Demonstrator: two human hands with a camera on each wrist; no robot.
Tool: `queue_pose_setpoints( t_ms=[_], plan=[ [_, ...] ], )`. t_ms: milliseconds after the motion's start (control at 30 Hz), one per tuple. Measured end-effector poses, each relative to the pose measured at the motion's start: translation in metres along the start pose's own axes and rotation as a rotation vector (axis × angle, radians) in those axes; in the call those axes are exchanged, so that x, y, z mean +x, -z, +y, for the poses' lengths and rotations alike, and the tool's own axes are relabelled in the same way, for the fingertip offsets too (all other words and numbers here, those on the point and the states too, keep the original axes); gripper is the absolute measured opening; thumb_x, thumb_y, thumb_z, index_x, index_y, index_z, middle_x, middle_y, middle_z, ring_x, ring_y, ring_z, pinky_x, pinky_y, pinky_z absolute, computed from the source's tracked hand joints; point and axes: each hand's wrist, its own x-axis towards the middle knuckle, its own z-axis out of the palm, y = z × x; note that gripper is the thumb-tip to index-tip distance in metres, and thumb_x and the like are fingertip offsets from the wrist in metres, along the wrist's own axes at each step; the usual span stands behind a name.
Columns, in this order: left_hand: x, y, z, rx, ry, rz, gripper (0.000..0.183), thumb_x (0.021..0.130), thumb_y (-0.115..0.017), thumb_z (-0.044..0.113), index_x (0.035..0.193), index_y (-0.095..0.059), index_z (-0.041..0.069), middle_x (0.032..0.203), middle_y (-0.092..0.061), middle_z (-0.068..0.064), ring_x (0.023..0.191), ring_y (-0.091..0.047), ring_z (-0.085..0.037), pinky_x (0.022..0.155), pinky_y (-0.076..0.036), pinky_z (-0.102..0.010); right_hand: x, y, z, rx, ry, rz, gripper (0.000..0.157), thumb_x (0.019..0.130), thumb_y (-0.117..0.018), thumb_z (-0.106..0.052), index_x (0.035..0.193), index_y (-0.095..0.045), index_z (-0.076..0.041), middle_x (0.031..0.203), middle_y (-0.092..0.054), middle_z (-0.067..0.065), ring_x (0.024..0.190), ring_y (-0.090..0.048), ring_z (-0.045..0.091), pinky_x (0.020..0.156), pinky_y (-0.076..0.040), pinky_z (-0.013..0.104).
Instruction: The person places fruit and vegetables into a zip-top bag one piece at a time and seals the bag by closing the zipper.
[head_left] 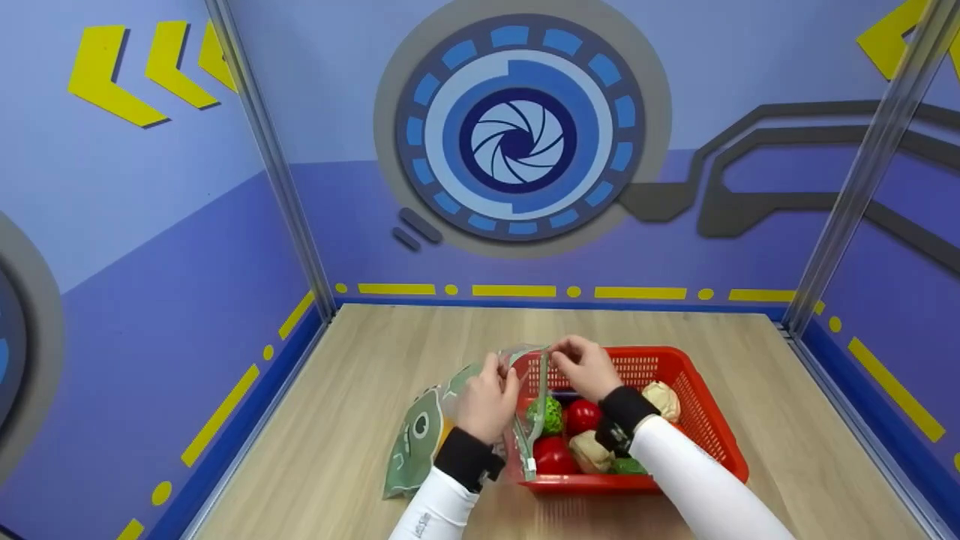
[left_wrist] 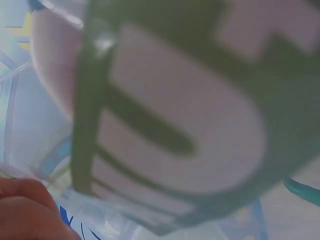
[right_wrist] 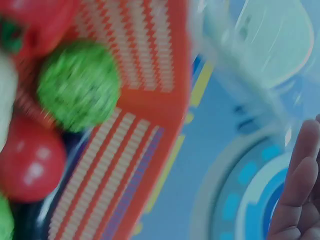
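A zip bag, clear with a green cartoon print, lies tilted with its mouth over the left side of a red basket. My left hand grips the near side of its mouth. With thumb and fingers my right hand pinches the far end of the zip strip, above the basket. In the left wrist view the printed bag fills most of the picture. A white slider sits at the strip's near end.
In the basket are a bumpy green vegetable, a tomato, a red pepper and pale, rounded pieces. Something long and dark lies beneath. The wooden table meets blue walls on three sides.
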Motion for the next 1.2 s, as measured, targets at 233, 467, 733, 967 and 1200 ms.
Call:
queue_pose_setpoints(
  t_ms=[233,467,733,967,1200],
  plan=[
    [-0.001,-0.001,0.001,-0.017,-0.013,-0.005,0.016,0.099,-0.062,0.013,0.089,-0.05,0.012,0.061,-0.048,0.005,0.049,-0.037,-0.002,0.045,-0.029,-0.019,0.001,0.034,0.038,-0.202,-0.202,0.033,0.035,0.1,-0.06,-0.011,0.132,-0.057,0.003,0.128,-0.064,0.028,0.115,-0.06,0.043,0.096,-0.049,0.051],
    [-0.001,-0.002,0.0,-0.018,-0.039,0.003,0.017,0.098,-0.063,0.011,0.088,-0.049,0.011,0.061,-0.047,0.004,0.049,-0.036,-0.002,0.046,-0.028,-0.019,-0.006,0.063,0.066,-0.331,-0.384,0.093,0.066,0.096,-0.064,-0.021,0.148,-0.035,0.007,0.147,-0.03,0.043,0.136,-0.024,0.062,0.11,-0.029,0.068],
    [-0.002,-0.003,0.001,-0.023,-0.029,-0.011,0.017,0.099,-0.063,0.012,0.089,-0.05,0.011,0.061,-0.046,0.005,0.049,-0.036,-0.002,0.046,-0.029,-0.018,-0.017,0.079,0.095,-0.401,-0.497,0.054,0.085,0.095,-0.066,-0.025,0.151,-0.018,0.016,0.149,-0.021,0.05,0.138,-0.018,0.068,0.113,-0.024,0.072],
    [-0.003,-0.003,0.001,-0.02,-0.013,-0.029,0.016,0.099,-0.064,0.011,0.09,-0.05,0.011,0.06,-0.047,0.004,0.049,-0.036,-0.002,0.046,-0.031,-0.019,-0.02,0.08,0.11,-0.447,-0.495,0.015,0.086,0.094,-0.068,-0.024,0.148,-0.017,0.02,0.145,-0.031,0.05,0.136,-0.026,0.067,0.114,-0.025,0.069],
    [-0.003,-0.003,0.0,-0.01,-0.023,-0.028,0.017,0.099,-0.063,0.011,0.09,-0.049,0.012,0.06,-0.045,0.005,0.049,-0.037,-0.002,0.045,-0.032,-0.019,-0.021,0.079,0.11,-0.488,-0.519,-0.064,0.08,0.09,-0.071,-0.019,0.142,-0.025,0.021,0.135,-0.049,0.046,0.13,-0.034,0.067,0.113,-0.03,0.067]
  ],
)
